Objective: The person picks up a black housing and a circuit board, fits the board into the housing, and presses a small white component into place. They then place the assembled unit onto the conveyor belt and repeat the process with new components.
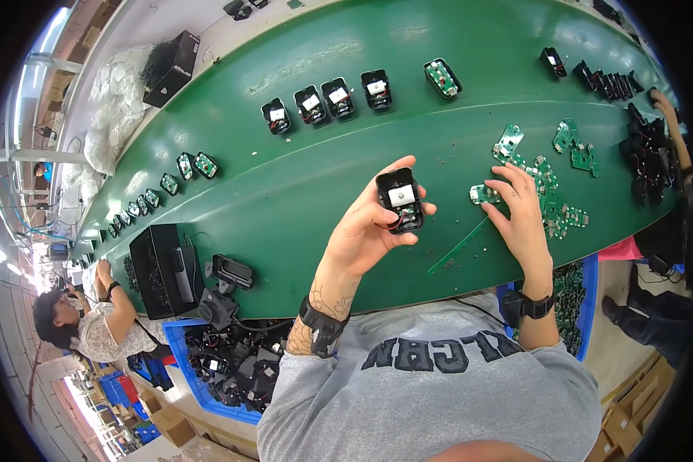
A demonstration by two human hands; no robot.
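My left hand (359,237) is closed around a small black plastic housing (385,182), held up above the green table. Its open side shows a white block (401,196), red and black wires and a bit of green board. My right hand (522,218) is lowered to the table, thumb and fingertips closed on the right end of a small green circuit board (480,194). Beyond and right of that hand lies a loose pile of green circuit boards (548,179). A thin green strip (459,246) rests on the table between my hands.
Black housings (338,97) line the far side of the green table (285,192). A black box (155,269) stands left. Blue bins (200,389) hold black parts at left and boards at right. A co-worker (104,323) sits left; another person's hand (664,108) is at right.
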